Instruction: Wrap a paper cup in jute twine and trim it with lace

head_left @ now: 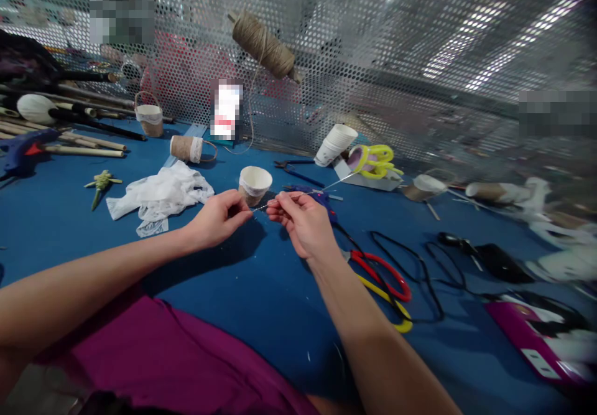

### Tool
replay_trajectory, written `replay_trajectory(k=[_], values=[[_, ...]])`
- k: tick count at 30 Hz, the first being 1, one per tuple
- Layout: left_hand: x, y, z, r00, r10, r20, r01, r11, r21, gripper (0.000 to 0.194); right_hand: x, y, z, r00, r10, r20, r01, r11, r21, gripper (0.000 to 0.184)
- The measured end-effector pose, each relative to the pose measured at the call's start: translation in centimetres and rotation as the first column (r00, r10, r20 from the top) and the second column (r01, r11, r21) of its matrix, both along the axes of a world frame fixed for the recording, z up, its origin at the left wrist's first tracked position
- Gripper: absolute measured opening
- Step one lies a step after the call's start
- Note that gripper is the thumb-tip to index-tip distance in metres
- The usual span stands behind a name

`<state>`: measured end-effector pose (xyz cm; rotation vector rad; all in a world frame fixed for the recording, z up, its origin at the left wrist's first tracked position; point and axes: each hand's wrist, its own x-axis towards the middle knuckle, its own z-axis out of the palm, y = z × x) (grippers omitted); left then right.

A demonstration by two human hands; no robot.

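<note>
My left hand (pixel 217 217) and my right hand (pixel 305 223) are close together above the blue table. Both pinch a thin wire (pixel 260 208), which looks twisted in the short span between them. Its loose end runs out past my right hand toward the upper right. Just behind my fingers stands a small paper cup (pixel 255 181) with a brown wrap and white lace at its rim. A crumpled piece of white lace (pixel 161 192) lies to the left of my left hand. Partly hidden behind my right hand is a blue glue gun (pixel 325 203).
Red-and-yellow-handled scissors (pixel 380 272) and a black cord (pixel 426 278) lie right of my right forearm. Two handled cups (pixel 149 121) are at the back left. Pliers (pixel 303 172), stacked paper cups (pixel 336 144) and yellow-handled scissors (pixel 380 158) sit behind. A twine spool (pixel 263 45) hangs on the mesh.
</note>
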<state>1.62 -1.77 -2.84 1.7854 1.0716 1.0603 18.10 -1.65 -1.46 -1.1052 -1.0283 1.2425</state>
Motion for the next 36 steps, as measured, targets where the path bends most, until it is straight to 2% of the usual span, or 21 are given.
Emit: replay_trajectory(k=[3,5,13,15,17,20,24,29,36], values=[[0.1,0.3,-0.1,0.995,-0.047,0.093,0.063,0.982,-0.178,0.017,0.1,0.0,0.2,1.000,0.012,-0.022,-0.012,1.000,-0.014,0.016],[0.2,0.4,-0.3,0.990,-0.059,0.129,0.087,0.971,-0.224,0.019,0.1,0.0,0.3,1.000,0.022,-0.023,-0.022,1.000,-0.021,0.017],[0.2,0.2,-0.3,0.996,-0.035,0.082,0.046,0.989,-0.143,0.016,-0.6,-0.5,0.1,0.997,0.078,-0.020,-0.078,0.996,-0.044,0.011],[0.2,0.1,-0.3,1.000,-0.012,0.029,0.014,0.998,-0.067,0.016,-0.7,-0.5,-0.1,0.997,0.074,-0.030,-0.075,0.996,-0.048,0.011],[0.1,0.0,-0.3,0.997,0.031,-0.074,-0.025,0.996,0.090,0.016,-0.8,-0.5,-0.2,0.997,0.075,-0.032,-0.077,0.995,-0.066,0.011],[0.0,-0.1,-0.5,0.969,0.087,-0.233,-0.005,0.943,0.331,0.015,-0.8,-0.4,-0.5,0.996,0.088,-0.020,-0.090,0.991,-0.095,0.013],[-0.1,0.0,-0.6,0.930,0.142,-0.339,0.041,0.876,0.481,0.018,-0.7,-0.4,-0.6,0.993,0.122,-0.003,-0.122,0.985,-0.123,0.016],[-0.4,0.1,-0.5,0.880,0.196,-0.432,0.111,0.801,0.588,0.025,-0.8,-0.5,-0.3,0.990,0.136,-0.020,-0.138,0.983,-0.118,0.014],[-0.6,0.4,-1.0,0.919,0.166,-0.357,0.082,0.807,0.585,0.015,-0.8,-0.6,-0.2,0.993,0.119,-0.018,-0.120,0.991,-0.055,0.015]])
